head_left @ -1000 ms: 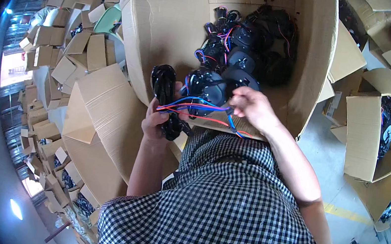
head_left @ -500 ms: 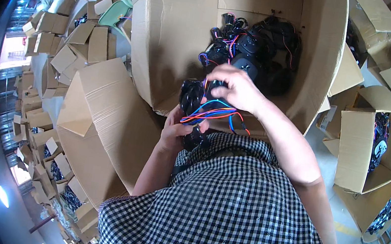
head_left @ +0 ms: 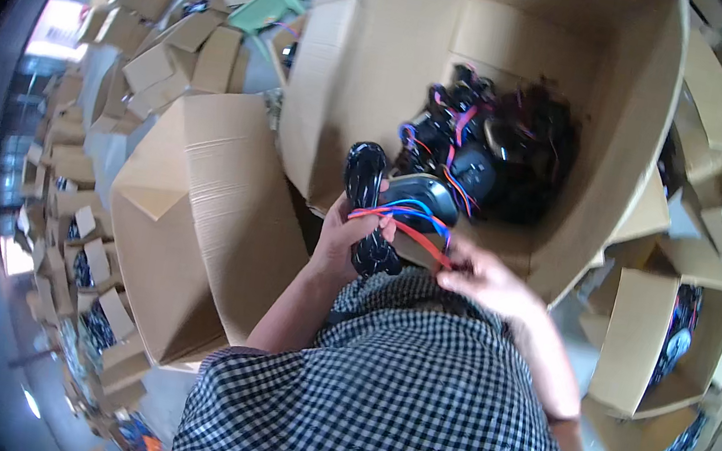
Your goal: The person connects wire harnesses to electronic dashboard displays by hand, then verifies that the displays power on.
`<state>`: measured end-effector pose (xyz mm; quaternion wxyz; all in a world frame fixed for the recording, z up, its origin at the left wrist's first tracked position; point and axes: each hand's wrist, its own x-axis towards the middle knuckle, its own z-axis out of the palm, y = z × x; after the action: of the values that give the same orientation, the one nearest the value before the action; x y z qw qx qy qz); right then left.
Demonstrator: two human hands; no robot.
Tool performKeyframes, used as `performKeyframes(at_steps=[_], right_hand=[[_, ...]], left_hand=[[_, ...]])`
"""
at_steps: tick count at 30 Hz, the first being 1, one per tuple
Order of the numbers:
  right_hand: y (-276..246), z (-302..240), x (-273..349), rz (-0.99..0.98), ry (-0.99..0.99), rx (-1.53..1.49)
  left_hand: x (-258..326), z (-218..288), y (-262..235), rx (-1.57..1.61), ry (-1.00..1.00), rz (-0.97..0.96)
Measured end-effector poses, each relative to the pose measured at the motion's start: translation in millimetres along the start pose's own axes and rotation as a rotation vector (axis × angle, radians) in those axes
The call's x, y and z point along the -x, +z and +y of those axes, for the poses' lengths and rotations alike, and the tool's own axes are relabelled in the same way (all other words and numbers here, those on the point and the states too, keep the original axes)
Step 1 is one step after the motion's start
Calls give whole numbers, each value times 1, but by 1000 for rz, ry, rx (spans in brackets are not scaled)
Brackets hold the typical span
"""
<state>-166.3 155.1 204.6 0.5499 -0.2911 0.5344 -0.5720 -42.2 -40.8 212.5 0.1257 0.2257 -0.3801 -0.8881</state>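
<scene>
My left hand point(head_left: 343, 240) is closed around a coiled bundle of glossy black cable point(head_left: 365, 174), upright in front of my apron. Loose red and blue wires point(head_left: 407, 214) run from the grip toward the right. Beside the coil is a black rounded housing point(head_left: 428, 194); whether it belongs to the same cable I cannot tell. At the wires' far end, my right hand point(head_left: 493, 281) is closed with its fingertips on them, slightly blurred. Beyond both hands, a big open cardboard box point(head_left: 320, 91) contains several black housings point(head_left: 476, 173) and cable bundles with coloured wires.
A folded-out carton point(head_left: 226, 197) stands close on the left. Another open carton point(head_left: 631, 342) with cables in it sits on the right. Farther off at upper left is a green plastic chair point(head_left: 266, 11). Many more cartons crowd both sides.
My right hand has moved down and right from above the coil to the wire ends. The wires now stretch toward it. My view has shifted, so the box appears farther right and lower.
</scene>
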Motion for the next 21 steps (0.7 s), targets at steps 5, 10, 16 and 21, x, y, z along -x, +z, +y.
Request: performKeyframes(at_steps=[5,10,16,21], right_hand=[[-7,37,27,414,139,-127],[-19,68,57,630,101,-443],[5,45,44,825,-129,-762],[43,45,27,894,-125,-689]], left_hand=[[-10,47,10,504,219,42],[-18,145,-12,398,573,-25],[-133,220,-84,75,634,165],[-276,203,-218,60,379,496]])
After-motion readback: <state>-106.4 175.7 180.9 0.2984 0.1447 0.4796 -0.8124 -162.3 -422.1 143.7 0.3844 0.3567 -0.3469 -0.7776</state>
